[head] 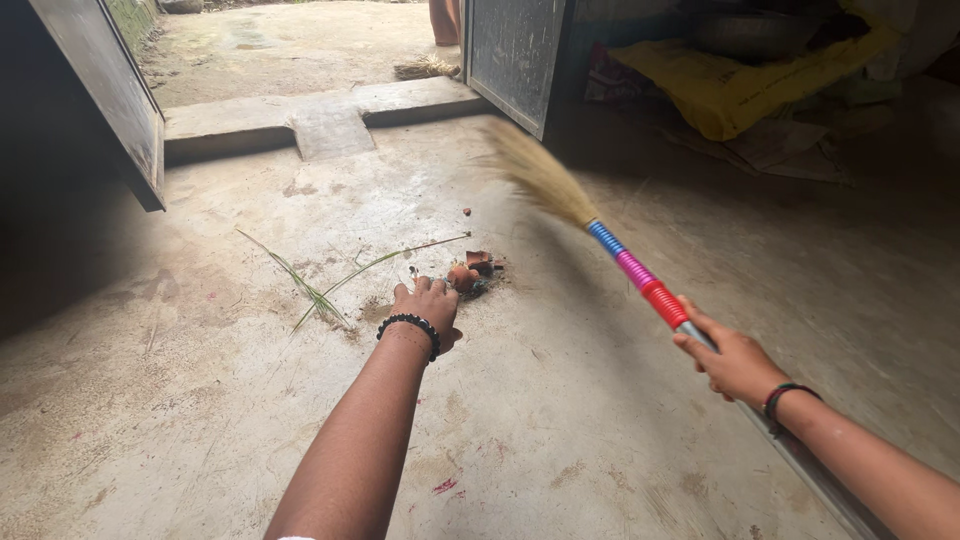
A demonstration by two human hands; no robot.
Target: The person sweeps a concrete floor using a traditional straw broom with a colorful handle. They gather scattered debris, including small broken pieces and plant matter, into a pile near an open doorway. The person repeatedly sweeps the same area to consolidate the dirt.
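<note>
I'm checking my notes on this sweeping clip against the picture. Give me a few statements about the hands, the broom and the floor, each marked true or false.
1. The right hand grips the broom by its handle. True.
2. The left hand is raised high above the concrete floor. False: it reaches down to the small pile of debris on the floor.
3. The broom's bristles point toward the open doorway. True.
4. Both wrists are bare. False: the left wrist wears a black bead bracelet and the right a dark band.
5. Green grass stalks lie on the floor left of the pile. True.
</note>
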